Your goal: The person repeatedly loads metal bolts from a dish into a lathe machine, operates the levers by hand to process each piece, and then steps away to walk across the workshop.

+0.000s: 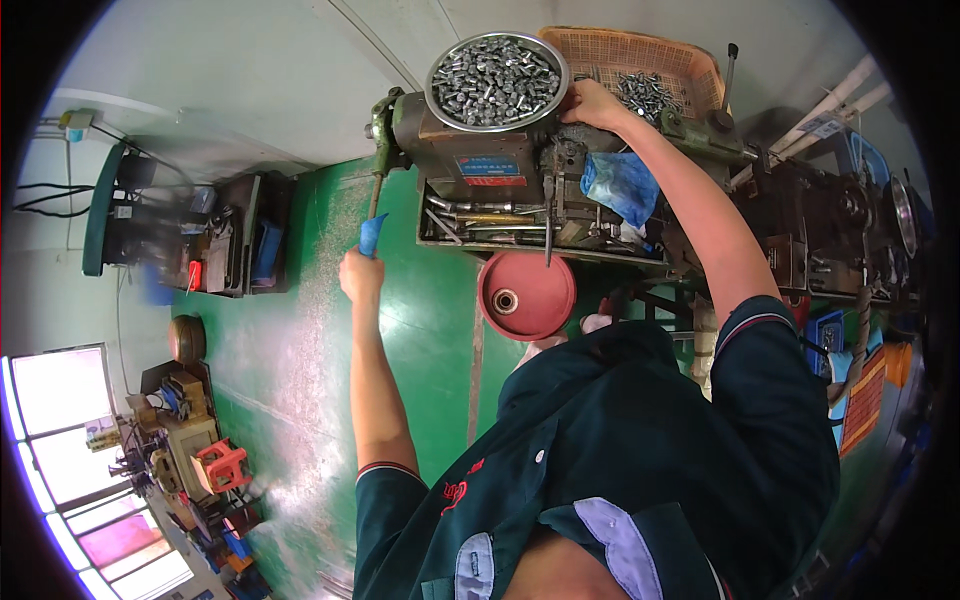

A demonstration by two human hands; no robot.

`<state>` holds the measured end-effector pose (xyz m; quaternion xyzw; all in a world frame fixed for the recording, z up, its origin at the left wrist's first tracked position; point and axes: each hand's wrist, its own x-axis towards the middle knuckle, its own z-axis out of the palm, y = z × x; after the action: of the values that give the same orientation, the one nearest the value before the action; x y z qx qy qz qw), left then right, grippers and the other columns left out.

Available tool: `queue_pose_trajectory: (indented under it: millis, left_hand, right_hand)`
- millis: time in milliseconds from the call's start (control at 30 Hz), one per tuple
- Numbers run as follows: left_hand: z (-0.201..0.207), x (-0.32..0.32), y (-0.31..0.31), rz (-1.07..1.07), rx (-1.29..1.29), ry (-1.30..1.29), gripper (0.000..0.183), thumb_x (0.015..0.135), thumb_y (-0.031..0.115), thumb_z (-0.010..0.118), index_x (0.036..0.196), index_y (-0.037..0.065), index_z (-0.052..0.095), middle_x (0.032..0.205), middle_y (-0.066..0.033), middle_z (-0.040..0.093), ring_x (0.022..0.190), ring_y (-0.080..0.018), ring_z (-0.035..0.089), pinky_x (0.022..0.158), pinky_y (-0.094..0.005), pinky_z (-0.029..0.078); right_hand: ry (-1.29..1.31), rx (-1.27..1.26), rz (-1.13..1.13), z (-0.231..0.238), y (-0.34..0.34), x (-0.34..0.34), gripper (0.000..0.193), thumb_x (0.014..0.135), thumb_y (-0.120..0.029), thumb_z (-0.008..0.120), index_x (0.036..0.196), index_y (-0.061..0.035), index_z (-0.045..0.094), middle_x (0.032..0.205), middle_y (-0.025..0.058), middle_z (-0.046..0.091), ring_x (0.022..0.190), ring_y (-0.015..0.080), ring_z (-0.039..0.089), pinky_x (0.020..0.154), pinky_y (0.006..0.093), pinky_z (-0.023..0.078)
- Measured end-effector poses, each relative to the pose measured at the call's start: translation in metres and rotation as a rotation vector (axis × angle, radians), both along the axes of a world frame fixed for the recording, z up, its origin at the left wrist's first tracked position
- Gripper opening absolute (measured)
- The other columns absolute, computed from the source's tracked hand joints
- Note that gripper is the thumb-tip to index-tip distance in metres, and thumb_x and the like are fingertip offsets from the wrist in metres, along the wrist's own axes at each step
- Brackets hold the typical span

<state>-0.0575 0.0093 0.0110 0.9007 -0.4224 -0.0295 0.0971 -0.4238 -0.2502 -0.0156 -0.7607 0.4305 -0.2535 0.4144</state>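
My left hand (pixel 360 274) is closed round the lower end of a long metal lever (pixel 377 190). Blue wrapping (pixel 371 235) covers the lever just above my fist. The lever hangs from the left end of a dark bench machine (pixel 470 155). At the machine's middle, my right hand (pixel 594 104) reaches in with its fingers bent together. Whatever those fingertips pinch is hidden. Just left of them, a round metal bowl (pixel 430 92) full of small metal parts (pixel 497 82) sits on top of the machine. A blue cloth (pixel 622 188) hangs below my right wrist.
Behind my right hand stands an orange plastic basket (pixel 690 58) with loose metal parts. Below the machine, a tray (pixel 440 240) holds rods and tools. A red round stool or drum lid (pixel 540 305) is close to my body. A red stool (pixel 222 466) stands far left.
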Motion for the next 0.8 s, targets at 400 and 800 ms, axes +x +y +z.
queue_pose_trajectory:
  millis: [400,800]
  left_hand:
    - [-0.006,0.05,-0.014,-0.022,0.073,0.0,0.016,0.067,0.015,0.054,0.081,0.013,0.061,0.078,-0.0149,0.059,0.076,-0.0305,0.057,0.066,-0.0375,0.044]
    - [-0.009,0.055,-0.003,-0.019,0.024,-0.035,0.017,0.068,0.016,0.053,0.083,0.012,0.061,0.078,-0.0157,0.059,0.075,-0.0311,0.056,0.065,-0.0378,0.044]
  right_hand:
    - [0.727,-0.347,-0.248,0.054,-0.067,-0.139,0.022,0.062,-0.018,0.049,0.077,-0.0063,0.06,0.078,0.0154,0.058,0.076,0.0296,0.056,0.062,0.0391,0.043]
    - [1.024,-0.663,-0.786,0.055,0.085,-0.295,0.052,0.076,-0.054,0.038,0.086,-0.0068,0.058,0.096,0.0118,0.054,0.097,0.0256,0.046,0.08,0.0442,0.034]
